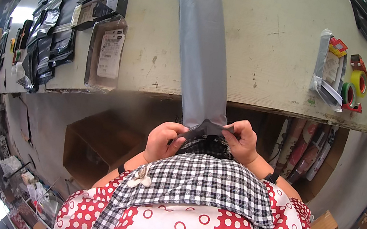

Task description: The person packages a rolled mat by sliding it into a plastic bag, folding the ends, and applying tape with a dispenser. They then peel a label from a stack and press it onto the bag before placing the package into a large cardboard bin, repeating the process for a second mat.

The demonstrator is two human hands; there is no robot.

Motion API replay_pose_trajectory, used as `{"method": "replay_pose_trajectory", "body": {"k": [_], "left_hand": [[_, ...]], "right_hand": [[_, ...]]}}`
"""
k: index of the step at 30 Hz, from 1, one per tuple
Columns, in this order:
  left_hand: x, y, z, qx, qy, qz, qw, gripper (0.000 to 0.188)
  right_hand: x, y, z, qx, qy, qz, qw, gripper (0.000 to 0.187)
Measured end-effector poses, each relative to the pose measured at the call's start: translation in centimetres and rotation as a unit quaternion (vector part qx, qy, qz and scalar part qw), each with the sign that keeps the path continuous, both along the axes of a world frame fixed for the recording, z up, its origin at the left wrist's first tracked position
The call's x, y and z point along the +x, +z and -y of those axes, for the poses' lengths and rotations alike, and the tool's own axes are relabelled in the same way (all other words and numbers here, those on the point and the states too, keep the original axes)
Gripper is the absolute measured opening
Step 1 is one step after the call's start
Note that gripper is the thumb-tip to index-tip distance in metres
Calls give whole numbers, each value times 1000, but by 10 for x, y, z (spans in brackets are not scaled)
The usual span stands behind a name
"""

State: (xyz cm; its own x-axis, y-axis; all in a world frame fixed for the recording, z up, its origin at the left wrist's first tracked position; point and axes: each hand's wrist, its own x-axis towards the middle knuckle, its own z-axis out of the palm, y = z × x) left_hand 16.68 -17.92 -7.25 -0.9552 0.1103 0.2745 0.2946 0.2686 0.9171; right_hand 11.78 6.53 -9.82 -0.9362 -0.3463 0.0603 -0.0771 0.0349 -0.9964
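A long grey plastic mailing bag (204, 44) lies flat across the table and hangs over its near edge toward me. Its near end is a dark open mouth or flap, stretched between my two hands in front of my checked apron. My left hand (164, 140) pinches the left corner of that flap between thumb and fingers. The right corner is pinched by my right hand (242, 141). Whether anything lies inside the bag I cannot tell.
On the pale table (274, 42), dark plastic bags (59, 9) overlap at the left beside a box of labels (111, 52). At the right stand a small open box (333, 67) and tape dispensers (358, 82). Below are a cardboard box (100, 139) and upright rolls (303, 145).
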Motion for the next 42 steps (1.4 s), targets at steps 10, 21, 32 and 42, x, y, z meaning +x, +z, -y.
{"method": "replay_pose_trajectory", "body": {"k": [10, 21, 32, 42], "left_hand": [[8, -1, -12, 49, 11, -63, 997, 16], [-39, -30, -35, 30, 259, 131, 956, 20], [-41, -31, -28, -133, 228, 317, 911, 20], [-93, 13, 125, -491, 314, 14, 812, 32]], "right_hand": [[-3, -5, -13, -53, 59, -157, 984, 17], [-22, -23, 28, 4, -199, 121, 972, 24], [-12, -51, 32, 232, -77, 193, 950, 36], [-40, 6, 0, 198, 56, 462, 863, 22]]}}
